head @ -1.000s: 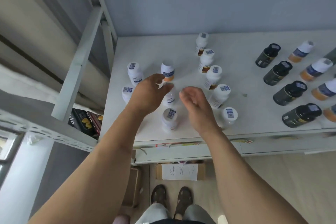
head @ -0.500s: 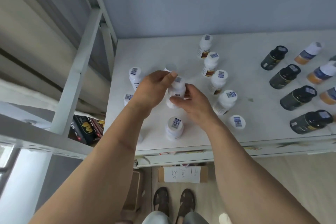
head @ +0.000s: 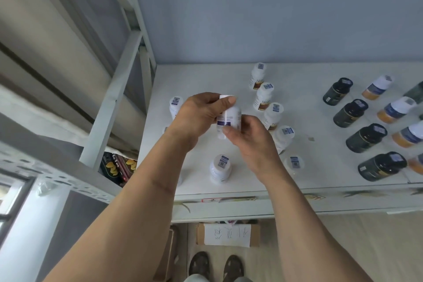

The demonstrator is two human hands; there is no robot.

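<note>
A white pill bottle (head: 230, 116) with a dark label is held up above the white table (head: 206, 80), gripped by both hands. My left hand (head: 199, 114) curls round its cap end, thumb tip on top. My right hand (head: 249, 137) pinches its lower end from the right. Below them, another white bottle (head: 220, 167) stands upright near the table's front edge. Much of the held bottle is hidden behind my fingers.
A diagonal row of white bottles (head: 264, 96) runs to the right of my hands. Dark bottles (head: 366, 137) and orange-bottomed bottles (head: 398, 110) stand in rows at the far right. A grey metal rack (head: 114, 98) rises on the left. A cardboard box (head: 226, 234) lies under the table.
Both hands closed on one white bottle and lifted it off the table, then tipped it so its label shows.
</note>
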